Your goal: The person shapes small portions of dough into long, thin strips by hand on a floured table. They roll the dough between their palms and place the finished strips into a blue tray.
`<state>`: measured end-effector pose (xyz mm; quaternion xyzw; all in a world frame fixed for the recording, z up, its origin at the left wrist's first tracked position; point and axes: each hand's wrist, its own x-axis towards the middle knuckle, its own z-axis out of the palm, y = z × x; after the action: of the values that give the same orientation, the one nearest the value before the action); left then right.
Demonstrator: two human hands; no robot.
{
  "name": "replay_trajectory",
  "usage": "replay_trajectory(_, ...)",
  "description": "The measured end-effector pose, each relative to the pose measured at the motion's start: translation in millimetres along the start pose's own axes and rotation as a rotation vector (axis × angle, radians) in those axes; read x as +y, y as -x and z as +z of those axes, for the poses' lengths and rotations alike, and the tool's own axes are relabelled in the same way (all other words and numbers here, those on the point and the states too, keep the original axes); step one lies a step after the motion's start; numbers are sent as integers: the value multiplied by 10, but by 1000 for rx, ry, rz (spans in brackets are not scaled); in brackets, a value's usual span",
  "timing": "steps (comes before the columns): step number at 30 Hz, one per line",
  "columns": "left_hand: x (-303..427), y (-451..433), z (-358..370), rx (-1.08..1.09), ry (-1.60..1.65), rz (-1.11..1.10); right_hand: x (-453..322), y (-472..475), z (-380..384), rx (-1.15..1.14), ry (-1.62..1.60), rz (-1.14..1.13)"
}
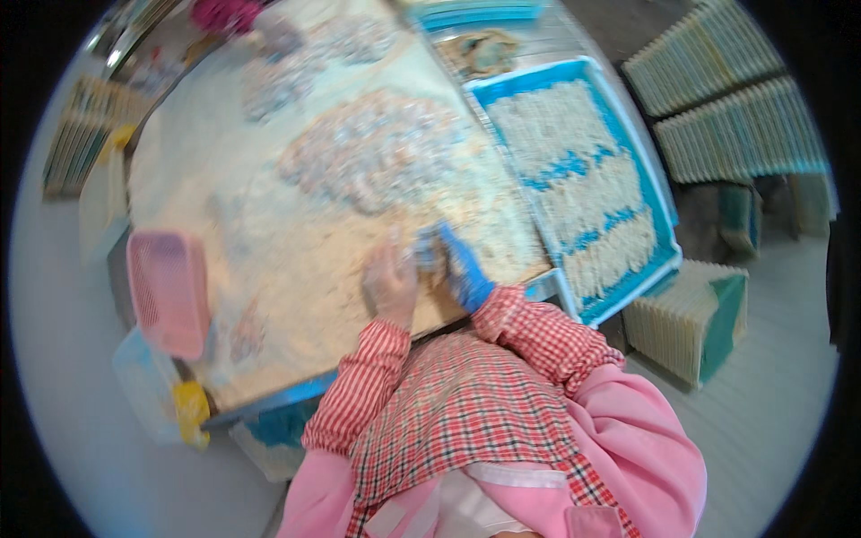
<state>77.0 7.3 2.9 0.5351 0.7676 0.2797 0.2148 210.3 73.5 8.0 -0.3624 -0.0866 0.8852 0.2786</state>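
My left hand (391, 281), in what looks like a thin pale glove, is low over the crumb-covered worktable (303, 269), fingers pointing away from me. My right hand (465, 272), in a blue glove, is just beside it, thumb side inward. A small blurred piece (430, 259) shows between the two hands; whether either hand grips it is too smeared to tell. Beyond the hands is a wide heap of small, wet-looking greyish-pink food pieces (373, 151). Pale crumbs (494, 208) lie thickly to the right of it.
At the right, a blue tray (662, 222) holds rows of pale coated pieces. A pink plastic basket (168, 292) is at the table's left edge. Stacked trays (699, 60) stand on the far right. Across the table is another person's pink sleeve (225, 13).
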Motion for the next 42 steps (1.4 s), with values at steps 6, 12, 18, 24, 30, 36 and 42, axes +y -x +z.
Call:
replay_trajectory(6,846,166,91,17,345,244,435,-202,-100,-163,131,-269)
replay_trajectory(12,743,-97,166,4,368,294,90,-13,26,-47,-151,-102)
replay_trajectory(18,415,-205,280,41,-77,432,164,188,-163,76,18,-256)
replay_trajectory(24,116,2,223,-58,-82,107,-49,-31,-363,84,98,-97)
replay_trajectory(30,73,-100,252,60,300,23,-88,-14,-96,123,-99,-134)
replay_trajectory(36,431,-167,450,171,-298,267,-154,104,-408,-75,-229,-6)
replay_trajectory(42,201,-42,58,173,72,199,-1292,1186,-1406,223,533,-318)
